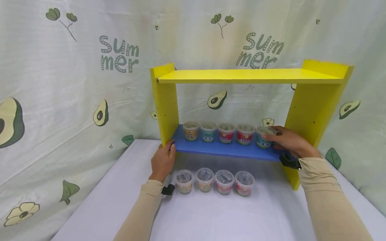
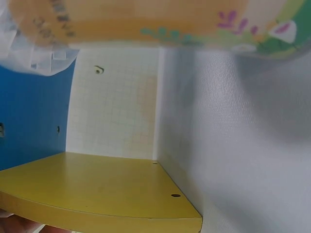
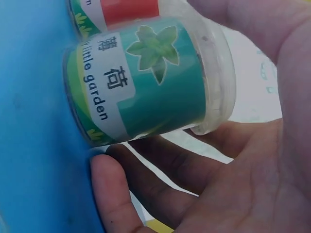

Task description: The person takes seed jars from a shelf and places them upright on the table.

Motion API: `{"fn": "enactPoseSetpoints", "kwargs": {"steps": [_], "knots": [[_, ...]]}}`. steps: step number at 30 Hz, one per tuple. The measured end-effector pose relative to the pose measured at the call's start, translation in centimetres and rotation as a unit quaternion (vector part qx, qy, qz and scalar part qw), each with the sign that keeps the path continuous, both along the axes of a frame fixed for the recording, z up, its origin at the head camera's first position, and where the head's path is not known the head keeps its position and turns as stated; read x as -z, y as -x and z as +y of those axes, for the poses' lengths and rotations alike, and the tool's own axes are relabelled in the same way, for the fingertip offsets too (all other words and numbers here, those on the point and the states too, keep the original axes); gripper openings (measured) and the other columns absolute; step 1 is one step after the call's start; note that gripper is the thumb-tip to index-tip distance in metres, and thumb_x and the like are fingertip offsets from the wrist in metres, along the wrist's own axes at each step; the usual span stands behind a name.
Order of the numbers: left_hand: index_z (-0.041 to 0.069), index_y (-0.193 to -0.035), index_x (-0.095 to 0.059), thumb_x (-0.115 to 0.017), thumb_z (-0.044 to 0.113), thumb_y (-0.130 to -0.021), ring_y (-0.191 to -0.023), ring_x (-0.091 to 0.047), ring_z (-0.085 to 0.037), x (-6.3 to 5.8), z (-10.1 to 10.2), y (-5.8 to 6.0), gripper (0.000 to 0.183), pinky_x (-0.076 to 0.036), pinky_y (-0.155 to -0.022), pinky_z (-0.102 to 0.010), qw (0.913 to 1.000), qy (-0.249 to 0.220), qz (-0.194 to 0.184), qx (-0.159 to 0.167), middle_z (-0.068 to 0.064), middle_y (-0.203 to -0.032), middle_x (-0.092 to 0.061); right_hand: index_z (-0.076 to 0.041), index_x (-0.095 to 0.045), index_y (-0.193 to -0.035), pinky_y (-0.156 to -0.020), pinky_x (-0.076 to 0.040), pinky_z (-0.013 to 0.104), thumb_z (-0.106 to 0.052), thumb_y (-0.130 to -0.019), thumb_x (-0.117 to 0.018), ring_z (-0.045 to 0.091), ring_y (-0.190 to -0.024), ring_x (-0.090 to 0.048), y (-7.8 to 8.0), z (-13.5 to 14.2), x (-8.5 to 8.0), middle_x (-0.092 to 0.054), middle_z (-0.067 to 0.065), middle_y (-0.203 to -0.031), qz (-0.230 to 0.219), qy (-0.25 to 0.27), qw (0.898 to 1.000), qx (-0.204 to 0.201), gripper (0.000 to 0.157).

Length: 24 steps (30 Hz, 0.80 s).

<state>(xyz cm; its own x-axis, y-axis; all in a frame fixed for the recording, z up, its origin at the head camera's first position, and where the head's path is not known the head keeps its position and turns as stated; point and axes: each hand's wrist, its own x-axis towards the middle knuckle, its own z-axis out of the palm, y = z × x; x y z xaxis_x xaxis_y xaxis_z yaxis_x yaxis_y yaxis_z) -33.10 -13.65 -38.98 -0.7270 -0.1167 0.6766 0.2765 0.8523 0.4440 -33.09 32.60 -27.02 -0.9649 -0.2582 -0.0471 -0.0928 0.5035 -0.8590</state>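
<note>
My right hand [image 1: 292,141] is round a small teal-labelled plastic cup [image 3: 170,102] with a clear lid, at the right end of the blue shelf board [image 1: 208,148]. In the right wrist view its fingers [image 3: 167,162] curve behind the cup, and the thumb lies over the lid side. The cup's base is at the board. With my left hand [image 1: 163,162] I hold the front edge of the rack's yellow left side panel [image 1: 166,107], where it meets the board. Just a bit of the left fingers [image 2: 19,225] shows in the left wrist view, under the yellow panel.
Several cups with orange, teal and red labels [image 1: 227,136] stand in a row along the board. Below, several lidded cups [image 1: 205,185] stand on the white table [image 1: 229,221]. A yellow top shelf [image 1: 241,75] spans overhead, and a printed curtain [image 1: 193,40] hangs behind.
</note>
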Motion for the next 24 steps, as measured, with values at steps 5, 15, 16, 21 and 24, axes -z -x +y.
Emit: {"fn": "enactPoseSetpoints", "kwargs": {"steps": [5, 15, 16, 21, 24], "knots": [[0.021, -0.135, -0.064, -0.037, 0.045, -0.107, -0.085, -0.066, -0.035, -0.02, 0.03, -0.10, 0.046, -0.053, -0.065, -0.053, 1.0000, 0.001, -0.001, 0.000, -0.019, -0.110, -0.066, 0.006, 0.006, -0.156, -0.109, -0.033, 0.057, -0.048, -0.097, -0.063, 0.048, -0.140, -0.030, 0.03, -0.03, 0.13, -0.014, 0.038, -0.155, 0.002, -0.010, 1.000, 0.007, 0.105], [0.022, -0.135, -0.064, -0.038, 0.046, -0.106, -0.084, -0.066, -0.034, 0.08, -0.05, 0.00, 0.046, -0.054, -0.065, -0.051, 1.0000, 0.002, -0.004, -0.006, -0.017, -0.109, -0.067, 0.007, 0.003, -0.156, -0.108, -0.034, 0.055, -0.051, -0.097, -0.060, 0.047, -0.138, -0.031, -0.45, 0.02, 0.23, -0.020, 0.037, -0.153, 0.008, -0.015, 1.000, 0.020, 0.104], [0.022, -0.135, -0.065, -0.038, 0.046, -0.106, -0.084, -0.066, -0.034, 0.08, -0.05, -0.01, 0.046, -0.053, -0.065, -0.052, 1.0000, 0.003, -0.003, -0.005, -0.017, -0.109, -0.066, 0.008, 0.003, -0.156, -0.108, -0.034, 0.055, -0.050, -0.098, -0.060, 0.047, -0.138, -0.031, -0.51, 0.07, 0.29, -0.020, 0.036, -0.153, 0.008, -0.012, 1.000, 0.020, 0.103], [0.022, -0.135, -0.064, -0.038, 0.045, -0.106, -0.084, -0.066, -0.035, -0.06, 0.00, -0.06, 0.045, -0.053, -0.065, -0.053, 1.0000, 0.001, -0.004, -0.002, -0.018, -0.108, -0.065, 0.007, 0.004, -0.156, -0.108, -0.034, 0.052, -0.048, -0.099, -0.059, 0.047, -0.141, -0.029, -0.62, 0.27, 0.43, -0.019, 0.035, -0.154, 0.013, 0.015, 1.000, 0.016, 0.101], [0.022, -0.136, -0.064, -0.038, 0.045, -0.106, -0.084, -0.066, -0.035, -0.07, 0.04, -0.09, 0.045, -0.053, -0.065, -0.053, 1.0000, 0.003, -0.007, -0.004, -0.018, -0.108, -0.066, 0.007, 0.003, -0.157, -0.105, -0.040, 0.046, -0.049, -0.099, -0.058, 0.046, -0.141, -0.029, -0.70, 0.43, 0.49, -0.019, 0.034, -0.155, 0.014, 0.025, 0.999, 0.018, 0.101]]}}
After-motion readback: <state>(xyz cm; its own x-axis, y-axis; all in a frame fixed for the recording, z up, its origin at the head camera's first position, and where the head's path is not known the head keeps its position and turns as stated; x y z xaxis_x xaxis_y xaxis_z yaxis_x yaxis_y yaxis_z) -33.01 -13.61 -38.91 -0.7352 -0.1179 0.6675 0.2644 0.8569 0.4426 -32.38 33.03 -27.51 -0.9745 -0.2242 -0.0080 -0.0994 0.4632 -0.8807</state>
